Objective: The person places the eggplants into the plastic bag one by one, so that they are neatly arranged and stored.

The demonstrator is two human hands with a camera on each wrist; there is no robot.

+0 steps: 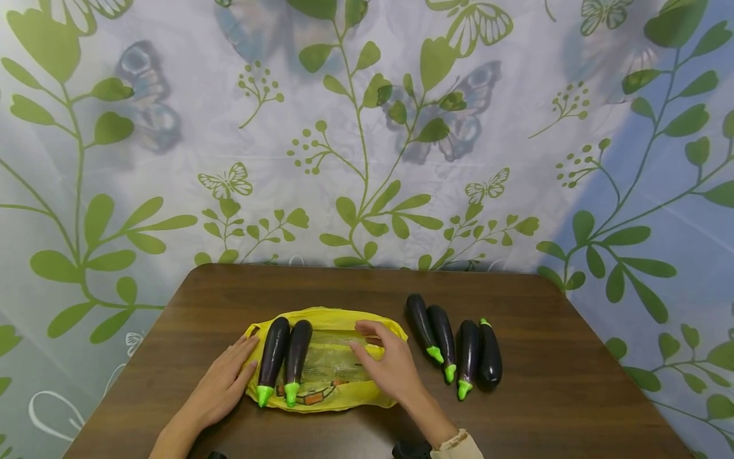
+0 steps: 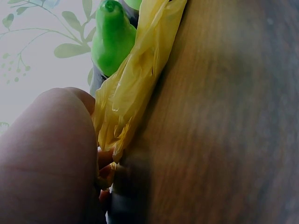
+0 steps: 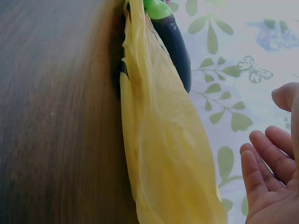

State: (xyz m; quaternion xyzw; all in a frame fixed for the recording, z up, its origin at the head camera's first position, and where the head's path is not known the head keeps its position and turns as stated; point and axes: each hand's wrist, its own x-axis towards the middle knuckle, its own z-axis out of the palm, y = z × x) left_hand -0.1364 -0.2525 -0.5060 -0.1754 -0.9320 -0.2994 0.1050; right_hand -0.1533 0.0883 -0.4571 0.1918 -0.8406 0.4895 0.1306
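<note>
A yellow plastic bag (image 1: 355,396) lies spread on the table with its mouth wide. Two dark purple eggplants, a left one (image 1: 274,354) and a right one (image 1: 298,357), lie side by side in its left part, bright green stem ends toward me. My left hand (image 1: 220,386) rests at the bag's left edge, its fingers extended and touching the yellow film (image 2: 124,102). Over the bag's right side hovers my right hand (image 1: 390,363), fingers spread apart and holding nothing. The right wrist view shows that hand (image 3: 273,179) apart from the bag.
To the bag's right, several more eggplants (image 1: 469,354) lie in a loose row on the brown wooden table (image 1: 545,408). One has its green end pointing away. A leaf-and-butterfly patterned curtain (image 1: 355,159) hangs behind the table. A black object (image 1: 410,449) shows beside the right sleeve.
</note>
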